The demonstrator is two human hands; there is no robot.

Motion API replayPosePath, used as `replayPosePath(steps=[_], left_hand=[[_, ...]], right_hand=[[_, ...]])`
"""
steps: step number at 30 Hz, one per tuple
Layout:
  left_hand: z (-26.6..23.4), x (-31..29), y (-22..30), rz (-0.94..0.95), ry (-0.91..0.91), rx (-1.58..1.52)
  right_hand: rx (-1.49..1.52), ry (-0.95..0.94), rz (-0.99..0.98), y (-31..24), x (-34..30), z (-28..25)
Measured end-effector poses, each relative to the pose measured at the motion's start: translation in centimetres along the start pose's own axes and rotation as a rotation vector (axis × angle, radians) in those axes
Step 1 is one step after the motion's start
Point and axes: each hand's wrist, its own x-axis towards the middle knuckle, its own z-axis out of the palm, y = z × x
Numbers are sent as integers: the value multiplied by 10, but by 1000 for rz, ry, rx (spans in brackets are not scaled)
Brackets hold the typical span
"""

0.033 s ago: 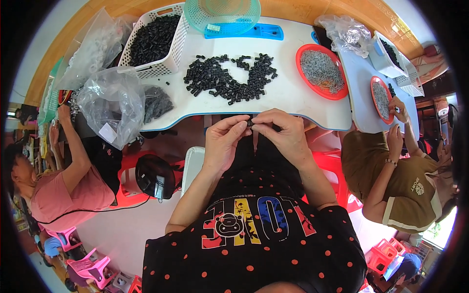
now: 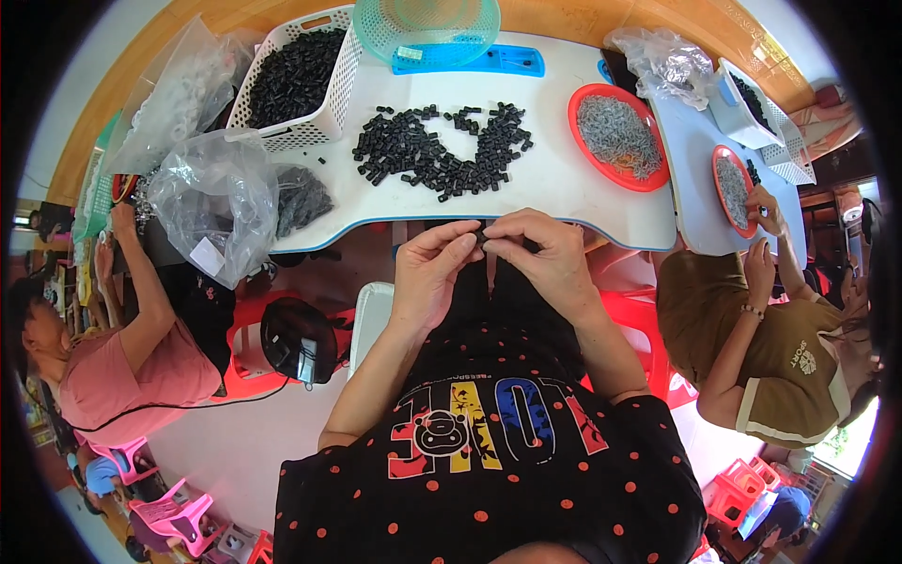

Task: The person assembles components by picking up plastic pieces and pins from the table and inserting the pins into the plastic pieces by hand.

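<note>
And there it is, the small dark piece [image 2: 482,235], up between your fingertips on your side of the black heap, its shape mostly covered by your fingers! Your left hand [image 2: 432,277] has it pinched between thumb and fingers, and your right hand [image 2: 547,261] meets it from the other side, thumb and forefinger closed on the same piece, the tips of both hands almost touching. Now out to the black heap [image 2: 413,155] itself: a loose spread of short black parts on the white counter [image 2: 564,209], with a bare gap toward its far side. Right of the heap sits a red dish [image 2: 648,184], loaded with thin grey pieces [image 2: 615,136]. Left of the heap and a little farther back, a white perforated basket [image 2: 340,99] brims with more black parts [image 2: 296,80]. Straight behind the heap, a pale green sieve [image 2: 442,23] overlaps a blue tray [image 2: 521,62]. Left of the heap and nearer you, a dark bag [image 2: 303,199] lies beside a crumpled clear bag [image 2: 207,188]. Well right of the heap, a co-worker in olive brown [image 2: 761,348] has a hand at a second red dish [image 2: 749,228]; well left of it, a co-worker in pink [image 2: 141,381] reaches forward, too!
</note>
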Motion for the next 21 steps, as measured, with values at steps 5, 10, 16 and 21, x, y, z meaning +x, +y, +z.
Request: replayPosePath(steps=[5, 10, 16, 21], left_hand=[[4, 3, 1, -91, 14, -87], [-9, 5, -1, -190, -65, -113], [-38, 8, -15, -242, -185, -151], [-39, 9, -13, -262, -227, -134]], right_hand=[[2, -26, 26, 8, -1, 0], [31, -112, 60, 13, -4, -7], [76, -311, 69, 23, -3, -9], [143, -311, 31, 26, -6, -4]])
